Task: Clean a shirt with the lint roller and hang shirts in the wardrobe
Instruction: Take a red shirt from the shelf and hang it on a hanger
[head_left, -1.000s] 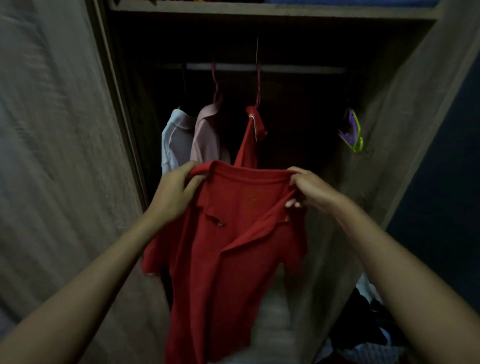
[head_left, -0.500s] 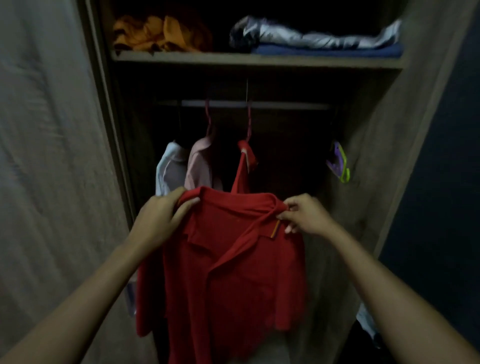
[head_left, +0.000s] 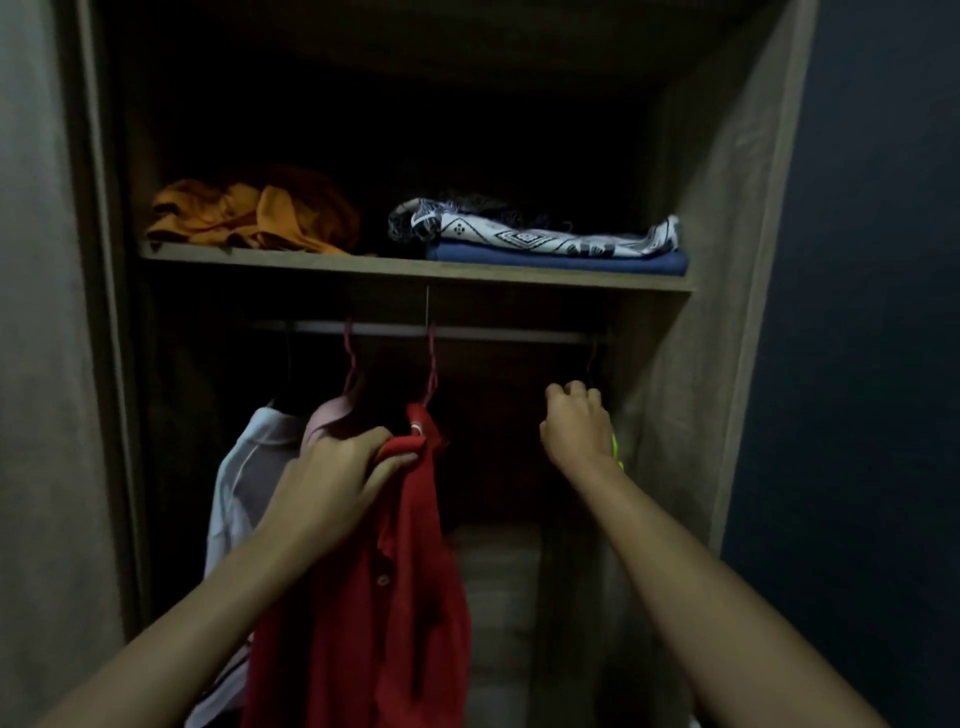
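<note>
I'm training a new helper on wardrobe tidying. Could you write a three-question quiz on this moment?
1. True or false: both hands hold the red shirt.
2. Which folded item lies directly under the patterned cloth on the shelf? A) orange B) blue C) pink
3. Fill in: the right hand reaches up near the ____ end of the rail.

Key: 1 false, only the left hand has a grip on it; 2 B; 3 right.

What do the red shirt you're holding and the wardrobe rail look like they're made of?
Red shirt: soft matte knit, probably cotton polo fabric; it drapes and bunches in the left hand. Rail: a pale, smooth, straight bar, likely metal, though too dim to be sure.
</note>
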